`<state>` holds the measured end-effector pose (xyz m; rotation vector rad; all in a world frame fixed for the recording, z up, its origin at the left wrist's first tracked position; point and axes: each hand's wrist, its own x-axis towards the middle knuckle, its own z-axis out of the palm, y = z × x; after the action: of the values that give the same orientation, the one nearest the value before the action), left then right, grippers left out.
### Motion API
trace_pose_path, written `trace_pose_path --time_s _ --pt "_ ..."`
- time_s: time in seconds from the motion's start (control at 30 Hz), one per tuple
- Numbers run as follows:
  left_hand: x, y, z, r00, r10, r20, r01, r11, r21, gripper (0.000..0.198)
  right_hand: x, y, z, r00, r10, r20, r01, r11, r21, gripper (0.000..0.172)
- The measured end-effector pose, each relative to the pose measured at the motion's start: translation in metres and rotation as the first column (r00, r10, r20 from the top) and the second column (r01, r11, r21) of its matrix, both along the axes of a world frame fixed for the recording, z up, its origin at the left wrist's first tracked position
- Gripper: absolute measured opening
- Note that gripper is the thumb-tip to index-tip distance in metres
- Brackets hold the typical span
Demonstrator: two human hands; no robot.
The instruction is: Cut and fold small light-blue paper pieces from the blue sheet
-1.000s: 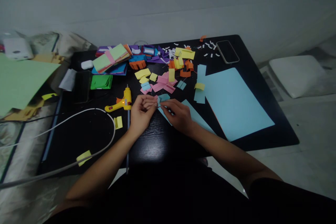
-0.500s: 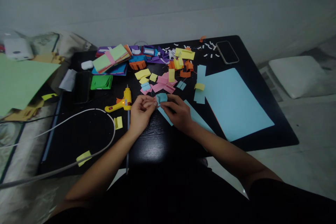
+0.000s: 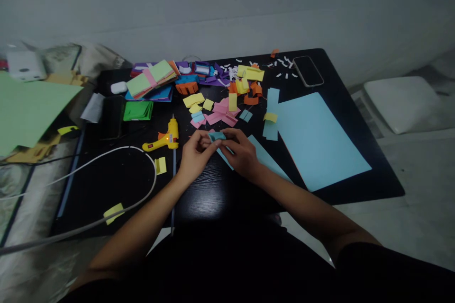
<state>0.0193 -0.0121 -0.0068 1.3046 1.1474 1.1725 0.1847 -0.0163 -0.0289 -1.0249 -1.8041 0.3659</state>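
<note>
Over a black table (image 3: 208, 201), near the middle of its front half: a left hand (image 3: 195, 152) and a right hand (image 3: 241, 154), both bare, meet around a small blue slip (image 3: 217, 136).
Left grip: thumb and fingers pinch the slip's left side.
Right grip: thumb and fingers close on the slip's right side, fingertips near those of the other hand.
Blue slip: bent, held between the two hands.
Under the right hand: more blue paper (image 3: 268, 158), showing on both sides of it; whether one piece or two, I cannot tell.
Left of the hands: a yellow glue gun (image 3: 168, 136), lying with its nozzle toward the wall and a small orange light lit.
Just beyond the hands: a pile of pink slips (image 3: 224, 112), with yellow slips (image 3: 194, 100) beside it and orange slips (image 3: 251, 100) farther back.
Right: a large blue sheet (image 3: 322, 144) and, past it, a phone (image 3: 308, 71) near white scraps (image 3: 284, 62).
Back left: a colourful paper stack (image 3: 152, 78), with green papers (image 3: 138, 111) in front.
Front left: a looping pale cable (image 3: 155, 180).
</note>
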Motion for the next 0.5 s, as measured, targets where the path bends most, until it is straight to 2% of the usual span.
trace_pose_path --time_s 0.13,0.23,0.4,0.5 --pt "-0.0014 0.0 0.0004 0.998 0.025 -0.058 -0.023 0.999 0.03 0.024 -0.0006 -0.0009 0.0035 1.0 -0.014 -0.017 0.014 1.0 0.006 0.01" --pt "-0.0017 0.0004 0.0017 0.998 0.046 -0.044 -0.044 0.998 0.039 0.026 -0.0019 -0.0026 0.004 0.997 -0.011 -0.078 0.004 0.996 -0.084 0.009" --pt "-0.0029 0.0011 -0.0009 0.996 0.072 -0.058 -0.07 0.997 0.045 0.024 -0.0054 -0.0037 0.0029 0.949 -0.001 -0.315 -0.084 0.963 -0.256 0.041" --pt "-0.0058 0.0015 -0.0044 0.993 0.064 -0.098 -0.058 0.997 0.059 0.023 -0.0059 -0.0019 0.0039 0.917 -0.003 -0.4 -0.164 0.909 -0.382 0.051"
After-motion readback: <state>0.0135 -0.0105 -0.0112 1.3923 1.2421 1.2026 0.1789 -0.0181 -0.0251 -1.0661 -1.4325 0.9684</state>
